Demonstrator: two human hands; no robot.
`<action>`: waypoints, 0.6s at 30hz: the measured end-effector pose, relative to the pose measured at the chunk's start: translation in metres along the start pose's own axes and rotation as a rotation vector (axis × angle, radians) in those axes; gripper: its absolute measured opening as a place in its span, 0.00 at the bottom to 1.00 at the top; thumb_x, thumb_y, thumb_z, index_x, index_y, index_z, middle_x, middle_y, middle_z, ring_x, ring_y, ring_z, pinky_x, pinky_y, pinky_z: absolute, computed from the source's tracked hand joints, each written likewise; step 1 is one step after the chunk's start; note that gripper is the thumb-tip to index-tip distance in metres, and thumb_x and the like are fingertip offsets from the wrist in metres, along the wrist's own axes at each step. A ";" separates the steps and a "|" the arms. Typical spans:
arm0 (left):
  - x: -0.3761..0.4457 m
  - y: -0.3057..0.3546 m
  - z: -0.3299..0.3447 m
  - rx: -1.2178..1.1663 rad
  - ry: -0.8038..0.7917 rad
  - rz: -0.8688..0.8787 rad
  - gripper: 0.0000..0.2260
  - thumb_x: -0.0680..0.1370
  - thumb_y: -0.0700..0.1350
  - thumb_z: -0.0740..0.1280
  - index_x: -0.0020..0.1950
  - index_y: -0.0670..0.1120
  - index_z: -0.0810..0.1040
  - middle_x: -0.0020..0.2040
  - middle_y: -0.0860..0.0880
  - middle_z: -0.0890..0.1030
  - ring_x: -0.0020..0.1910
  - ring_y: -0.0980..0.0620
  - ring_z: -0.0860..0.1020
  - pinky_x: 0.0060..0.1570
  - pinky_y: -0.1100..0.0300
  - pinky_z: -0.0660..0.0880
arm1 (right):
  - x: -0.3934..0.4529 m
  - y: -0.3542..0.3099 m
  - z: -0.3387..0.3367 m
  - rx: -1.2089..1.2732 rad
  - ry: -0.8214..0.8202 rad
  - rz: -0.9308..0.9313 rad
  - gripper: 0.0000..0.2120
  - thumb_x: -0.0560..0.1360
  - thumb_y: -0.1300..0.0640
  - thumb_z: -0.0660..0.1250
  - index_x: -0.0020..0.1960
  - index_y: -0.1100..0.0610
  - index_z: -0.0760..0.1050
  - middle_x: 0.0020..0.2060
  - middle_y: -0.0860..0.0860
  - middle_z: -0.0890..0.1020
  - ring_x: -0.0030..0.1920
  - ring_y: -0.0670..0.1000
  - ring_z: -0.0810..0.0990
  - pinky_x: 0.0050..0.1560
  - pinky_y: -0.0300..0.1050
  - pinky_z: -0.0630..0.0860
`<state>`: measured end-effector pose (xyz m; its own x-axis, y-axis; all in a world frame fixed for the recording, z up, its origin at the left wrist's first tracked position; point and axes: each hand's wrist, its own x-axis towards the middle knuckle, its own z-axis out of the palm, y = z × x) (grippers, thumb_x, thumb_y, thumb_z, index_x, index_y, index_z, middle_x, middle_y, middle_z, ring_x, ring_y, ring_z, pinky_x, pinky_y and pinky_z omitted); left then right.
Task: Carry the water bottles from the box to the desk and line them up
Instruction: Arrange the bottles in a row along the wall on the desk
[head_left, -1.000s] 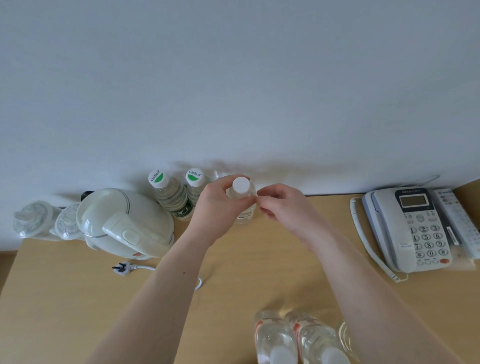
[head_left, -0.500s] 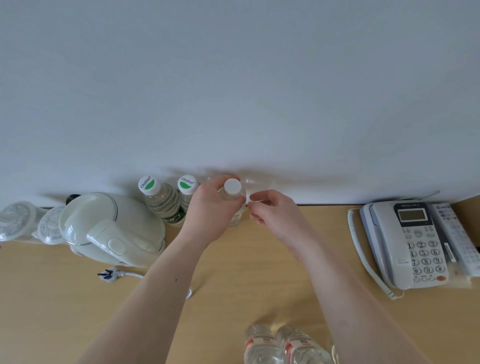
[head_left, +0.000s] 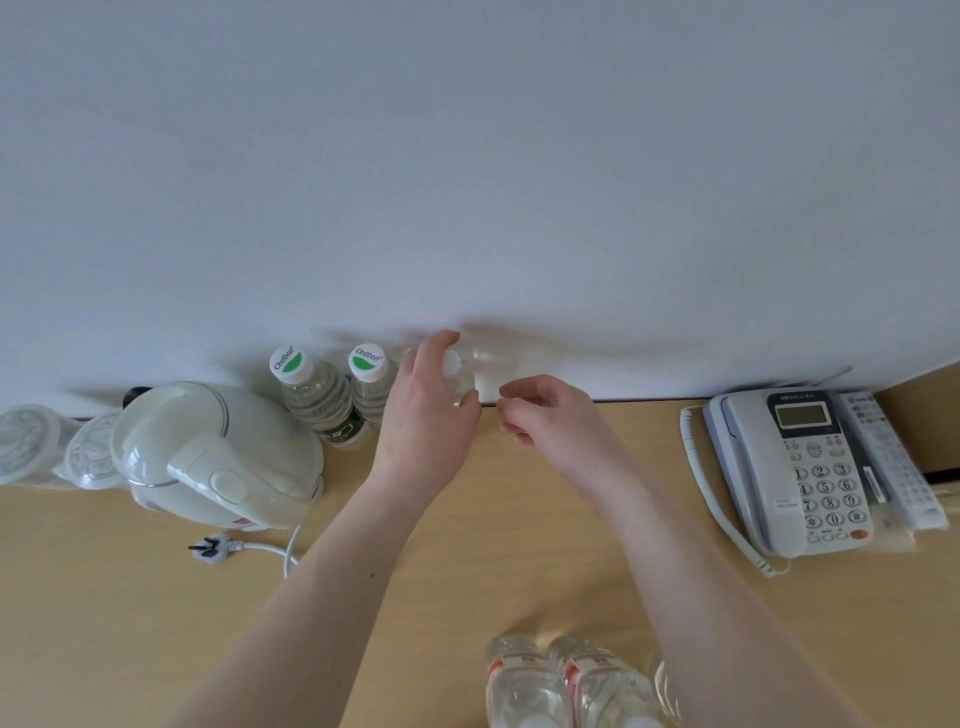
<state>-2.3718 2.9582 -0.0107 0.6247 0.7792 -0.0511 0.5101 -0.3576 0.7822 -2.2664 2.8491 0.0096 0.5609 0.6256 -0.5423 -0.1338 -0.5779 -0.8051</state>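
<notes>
Left hand (head_left: 426, 415) round bottle (head_left: 460, 376) (upright)

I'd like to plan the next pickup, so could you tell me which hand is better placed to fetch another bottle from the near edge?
Probably the right hand: it hangs loosely curled, holding nothing. The left hand grips the bottle by the wall.

Light: soft, even daylight on my desk (head_left: 130, 597)
Shadows: faint on wall (head_left: 467, 156) above desk
Edges: bowed, slightly blurred
</notes>
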 end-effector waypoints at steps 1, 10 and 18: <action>-0.001 0.000 -0.001 -0.001 0.004 0.000 0.27 0.77 0.38 0.70 0.75 0.49 0.69 0.68 0.49 0.73 0.54 0.69 0.63 0.51 0.75 0.58 | -0.002 0.000 -0.001 -0.005 0.002 -0.004 0.10 0.77 0.51 0.68 0.57 0.47 0.79 0.49 0.46 0.85 0.55 0.47 0.83 0.65 0.53 0.78; -0.015 0.007 -0.018 0.022 0.024 0.087 0.27 0.77 0.37 0.71 0.75 0.48 0.70 0.71 0.48 0.71 0.63 0.62 0.65 0.54 0.83 0.55 | -0.026 0.009 0.003 -0.013 0.014 -0.017 0.08 0.76 0.53 0.68 0.54 0.47 0.80 0.48 0.48 0.86 0.54 0.49 0.84 0.64 0.55 0.78; -0.035 0.003 -0.032 -0.001 0.038 0.099 0.26 0.77 0.40 0.72 0.73 0.51 0.71 0.67 0.55 0.70 0.60 0.62 0.68 0.54 0.85 0.56 | -0.049 0.022 0.003 0.012 0.042 -0.023 0.07 0.74 0.52 0.70 0.52 0.48 0.81 0.47 0.50 0.86 0.55 0.54 0.84 0.65 0.59 0.78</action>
<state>-2.4114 2.9459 0.0127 0.6491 0.7591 0.0495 0.4468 -0.4330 0.7829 -2.2991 2.8073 0.0173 0.5977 0.6163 -0.5129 -0.1302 -0.5566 -0.8205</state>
